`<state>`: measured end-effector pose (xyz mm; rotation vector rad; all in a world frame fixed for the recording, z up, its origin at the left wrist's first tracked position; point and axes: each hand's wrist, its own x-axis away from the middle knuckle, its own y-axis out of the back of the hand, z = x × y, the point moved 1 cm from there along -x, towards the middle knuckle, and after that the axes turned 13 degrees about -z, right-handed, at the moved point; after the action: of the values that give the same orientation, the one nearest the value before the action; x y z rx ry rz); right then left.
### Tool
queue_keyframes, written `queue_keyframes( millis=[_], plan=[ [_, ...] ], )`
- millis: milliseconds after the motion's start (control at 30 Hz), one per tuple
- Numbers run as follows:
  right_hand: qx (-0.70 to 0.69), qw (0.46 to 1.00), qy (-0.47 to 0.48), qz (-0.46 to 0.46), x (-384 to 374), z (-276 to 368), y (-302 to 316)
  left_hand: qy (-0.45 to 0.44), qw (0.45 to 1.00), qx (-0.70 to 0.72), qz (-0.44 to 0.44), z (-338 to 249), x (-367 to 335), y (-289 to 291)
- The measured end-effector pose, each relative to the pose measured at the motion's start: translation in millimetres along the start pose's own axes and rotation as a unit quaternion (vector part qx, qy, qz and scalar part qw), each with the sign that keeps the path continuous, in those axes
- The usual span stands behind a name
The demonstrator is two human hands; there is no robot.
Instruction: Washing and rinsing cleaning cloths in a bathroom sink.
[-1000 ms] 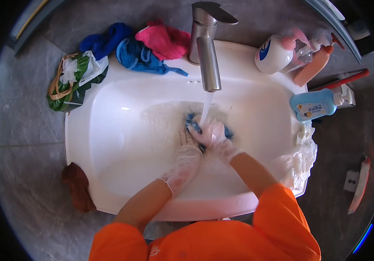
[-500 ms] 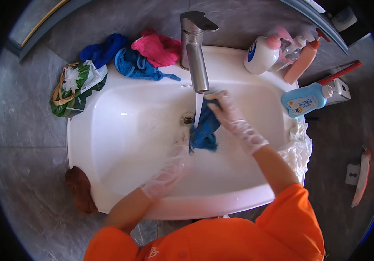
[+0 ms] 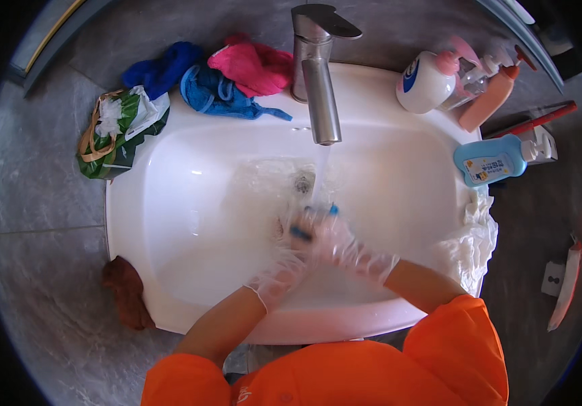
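A blue cloth (image 3: 301, 233) is bunched between my two gloved hands, under the stream from the tap (image 3: 322, 101). Only small bits of it show among the fingers. My right hand (image 3: 335, 242), in a clear plastic glove, is closed over the cloth. Pressed against it from the left is my left hand (image 3: 292, 256), gloved the same way and closed round the cloth too. Motion blurs the fingers of both. Water runs down into the white sink (image 3: 189, 271), spreading in ripples round the drain (image 3: 302, 181).
Blue cloths (image 3: 213, 95) and a pink cloth (image 3: 253, 66) lie on the back left rim, beside a green bag (image 3: 125, 132). A brown cloth (image 3: 126, 292) hangs at the front left. Pump bottles (image 3: 426, 84), a light-blue bottle (image 3: 490, 161) and crumpled white plastic (image 3: 473, 237) line the right side.
My right hand has come down from near the tap toward my left hand, and the stretched cloth is now bunched between them. The view has shifted slightly.
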<state>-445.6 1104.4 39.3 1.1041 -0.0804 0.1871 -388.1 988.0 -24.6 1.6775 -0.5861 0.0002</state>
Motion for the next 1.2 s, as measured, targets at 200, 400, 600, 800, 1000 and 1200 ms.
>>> queue_keyframes(
  millis=[200,400,600,800,1000,1200],
  plan=[
    [-0.072,0.973,0.030,-0.215,-16.2,-35.2,-17.1,-0.019,0.995,-0.057,-0.076,-27.1,1.4,22.0],
    [-0.106,0.948,0.272,-0.125,36.8,-5.3,-7.4,-0.023,0.994,-0.101,-0.033,-17.1,9.1,17.8],
    [0.039,0.988,-0.068,-0.133,-21.4,-68.4,18.4,-0.035,0.993,-0.014,-0.112,-14.2,1.3,31.0],
    [-0.267,0.948,-0.139,-0.105,21.2,-77.4,115.8,-0.128,0.938,0.289,-0.140,-3.2,26.0,119.9],
    [-0.210,0.974,-0.054,-0.065,35.4,-100.8,99.4,-0.180,0.972,0.146,-0.022,7.7,44.7,101.2],
    [-0.038,0.976,-0.129,-0.174,3.2,-66.7,4.1,-0.027,0.994,-0.104,0.034,-32.0,8.9,60.9]
  ],
)
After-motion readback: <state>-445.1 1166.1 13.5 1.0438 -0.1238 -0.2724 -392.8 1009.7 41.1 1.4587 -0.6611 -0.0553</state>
